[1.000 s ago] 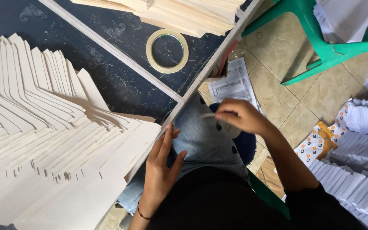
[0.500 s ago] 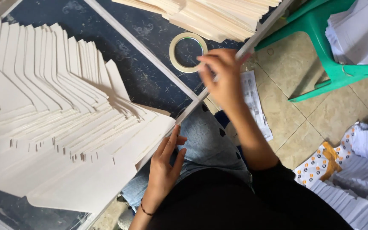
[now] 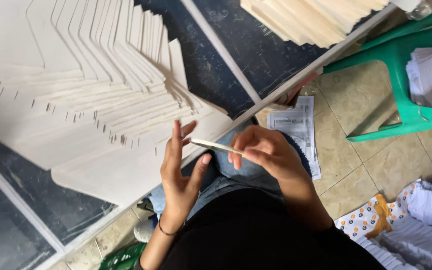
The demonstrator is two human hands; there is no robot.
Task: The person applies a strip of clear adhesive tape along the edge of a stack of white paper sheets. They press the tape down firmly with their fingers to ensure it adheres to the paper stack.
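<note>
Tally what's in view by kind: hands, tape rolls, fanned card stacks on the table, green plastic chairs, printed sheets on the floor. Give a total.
Hands: 2, the left hand and the right hand
Tape roll: 1, seen edge-on
Fanned card stacks: 2, the near stack and the far stack
Green chair: 1
Printed sheet: 1
Total: 7

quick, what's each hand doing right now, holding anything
Left hand: open, fingers spread, holding nothing, beside the end of the roll of tape.
Right hand: closed on the roll of tape, seen edge-on.

Both hands (image 3: 226, 160) on a tape roll (image 3: 216, 146), beside fanned cream sheets (image 3: 86, 105).
</note>
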